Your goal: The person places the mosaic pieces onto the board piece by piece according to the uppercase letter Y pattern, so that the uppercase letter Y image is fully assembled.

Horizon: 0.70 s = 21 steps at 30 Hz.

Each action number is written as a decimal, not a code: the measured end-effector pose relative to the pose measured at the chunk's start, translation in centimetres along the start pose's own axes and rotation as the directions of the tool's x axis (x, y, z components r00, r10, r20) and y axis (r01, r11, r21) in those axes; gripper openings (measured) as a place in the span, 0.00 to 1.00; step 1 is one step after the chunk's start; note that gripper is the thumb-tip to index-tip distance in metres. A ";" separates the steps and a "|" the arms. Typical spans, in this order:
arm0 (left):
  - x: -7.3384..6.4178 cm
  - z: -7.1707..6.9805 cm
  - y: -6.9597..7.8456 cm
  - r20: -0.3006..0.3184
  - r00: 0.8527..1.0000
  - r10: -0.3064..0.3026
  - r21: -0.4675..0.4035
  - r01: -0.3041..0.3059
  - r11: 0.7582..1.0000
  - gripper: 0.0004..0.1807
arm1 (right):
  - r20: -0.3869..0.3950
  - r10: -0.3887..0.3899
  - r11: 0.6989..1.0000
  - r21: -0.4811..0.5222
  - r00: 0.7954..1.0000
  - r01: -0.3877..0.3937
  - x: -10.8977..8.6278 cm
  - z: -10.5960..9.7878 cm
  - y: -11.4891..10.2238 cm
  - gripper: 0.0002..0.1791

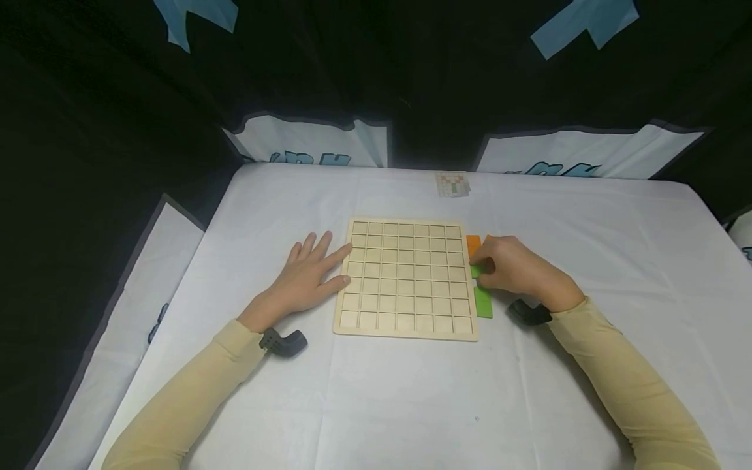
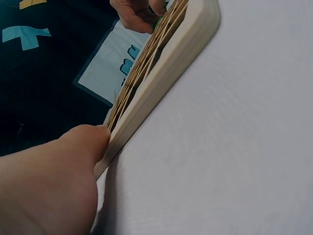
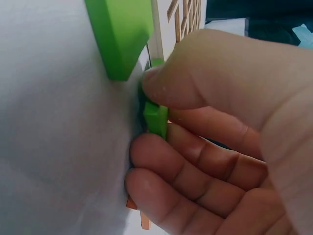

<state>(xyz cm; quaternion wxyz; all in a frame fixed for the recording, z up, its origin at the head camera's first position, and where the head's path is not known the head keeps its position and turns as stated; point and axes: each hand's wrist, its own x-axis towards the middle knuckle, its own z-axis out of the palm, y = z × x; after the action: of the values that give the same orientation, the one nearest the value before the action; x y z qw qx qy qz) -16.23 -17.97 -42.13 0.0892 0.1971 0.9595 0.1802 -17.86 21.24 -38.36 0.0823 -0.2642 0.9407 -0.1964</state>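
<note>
A pale wooden board (image 1: 405,336) with a grid of square recesses lies flat on the white table. My left hand (image 1: 302,281) rests at its left edge, fingers spread, with thumb and index fingertip on the rim. Beside the right edge, my right hand (image 1: 511,264) has its thumb and curled fingers around a small green block (image 3: 155,119), partly hidden by them. A larger green block (image 1: 484,302) lies just nearer to me along that edge. Orange pieces (image 1: 473,244) show beyond the right hand, partly covered by it.
A small card (image 1: 452,184) printed with a coloured grid lies near the table's far edge. Black curtains (image 1: 435,85) hang behind the table. White cloth (image 1: 405,405) covers the tabletop. Each wrist wears a dark camera mount.
</note>
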 end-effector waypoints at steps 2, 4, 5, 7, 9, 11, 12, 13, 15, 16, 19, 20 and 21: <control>0.0 0.0 0.0 0.001 1.000 0.000 -0.003 0.000 1.000 0.38 | 0.001 0.003 1.000 0.001 1.000 -0.003 0.0 0.0 0.0 0.17; 0.0 -0.1 0.1 0.002 1.000 0.000 -0.005 0.000 1.000 0.38 | -0.004 0.000 1.000 0.003 1.000 0.000 0.0 0.0 0.2 0.17; 0.0 -0.1 0.1 0.002 1.000 0.000 -0.005 0.000 1.000 0.38 | -0.008 -0.006 1.000 0.005 1.000 0.006 0.0 0.0 0.2 0.16; 0.0 -0.1 0.1 0.003 1.000 0.001 -0.005 -0.001 1.000 0.38 | -0.018 -0.015 1.000 0.010 1.000 0.015 0.0 0.0 0.2 0.16; 0.0 -0.1 0.1 0.003 1.000 0.001 -0.004 -0.001 1.000 0.38 | -0.028 -0.024 1.000 0.012 0.999 0.024 0.0 0.0 0.3 0.15; 0.0 0.0 0.1 0.003 1.000 0.001 -0.002 -0.001 1.000 0.38 | -0.035 -0.027 1.000 0.012 0.999 0.027 0.0 0.0 0.3 0.15; 0.0 0.0 0.1 0.003 1.000 0.002 -0.001 -0.002 1.000 0.38 | -0.036 -0.023 1.000 0.009 0.999 0.024 0.0 -0.1 0.3 0.15; 0.0 0.0 0.1 0.003 1.000 0.001 -0.001 -0.001 1.000 0.38 | -0.036 -0.021 1.000 0.006 0.999 0.021 0.1 -0.1 0.2 0.15; 0.0 0.0 0.1 0.003 1.000 0.000 -0.001 0.000 1.000 0.38 | -0.033 -0.014 1.000 0.003 0.999 0.014 0.1 -0.1 0.0 0.15; 0.0 0.0 0.1 0.003 1.000 0.000 -0.002 0.000 1.000 0.38 | -0.032 -0.013 1.000 0.000 0.999 0.013 0.2 -0.1 -0.1 0.15; 0.0 -0.1 0.1 0.002 1.000 -0.002 0.001 0.002 1.000 0.38 | -0.036 -0.033 0.999 -0.004 0.999 0.033 0.4 -0.1 -0.5 0.15; 0.0 -0.1 0.1 0.001 1.000 -0.002 0.004 0.002 1.000 0.38 | -0.037 -0.043 0.999 -0.004 0.998 0.043 0.5 -0.1 -0.6 0.15; 0.0 -0.1 0.1 0.001 1.000 -0.004 0.005 0.004 1.000 0.38 | -0.041 -0.058 0.998 -0.003 0.998 0.057 0.6 -0.1 -0.8 0.15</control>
<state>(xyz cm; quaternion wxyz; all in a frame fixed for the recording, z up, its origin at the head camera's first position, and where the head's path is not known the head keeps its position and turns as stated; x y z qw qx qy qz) -16.20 -17.87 -42.01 0.0893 0.1954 0.9604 0.1774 -18.07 20.33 -38.03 0.0572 -0.2871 0.9344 -0.2031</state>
